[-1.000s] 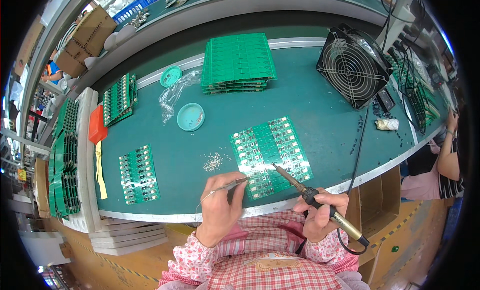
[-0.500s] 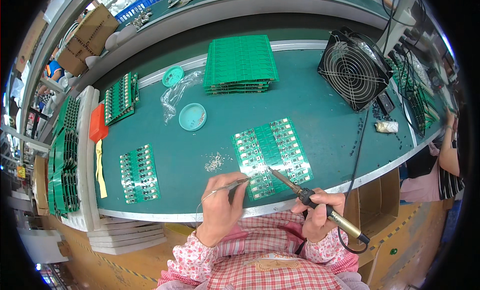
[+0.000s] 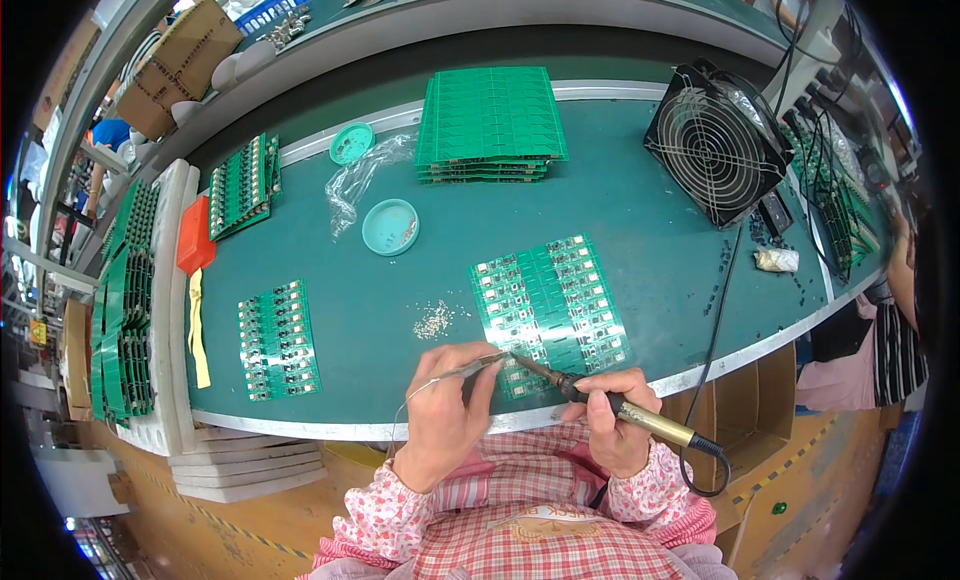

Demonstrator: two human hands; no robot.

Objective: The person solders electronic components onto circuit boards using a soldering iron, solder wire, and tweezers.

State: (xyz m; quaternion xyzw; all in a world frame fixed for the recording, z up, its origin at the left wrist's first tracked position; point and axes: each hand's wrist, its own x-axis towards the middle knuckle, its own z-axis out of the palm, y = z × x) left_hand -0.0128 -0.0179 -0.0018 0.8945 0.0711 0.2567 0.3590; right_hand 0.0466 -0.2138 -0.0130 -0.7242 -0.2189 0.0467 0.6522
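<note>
Circuit board (image 3: 545, 290) flat on bench (image 3: 365, 310), just beyond fingers of both hands. Left hand (image 3: 440, 410) pinches thin metal tool (image 3: 470, 367), likely tweezers, its point over board's near-left part. Right hand (image 3: 618, 430) has fingers curled round soldering iron (image 3: 655, 423), tip close beside tool's point; contact cannot be told. Step looks like soldering there; next move seems to call for steady tip, left fingers still. Loose bits (image 3: 433, 322) just beyond left fingers; second board (image 3: 277, 342) farther left.

An electronics workshop: the right hand (image 3: 622, 435) holds a soldering iron (image 3: 655, 423), and stacked circuit boards (image 3: 490, 115) stand beyond that hand on the green worktop (image 3: 625, 225).
</note>
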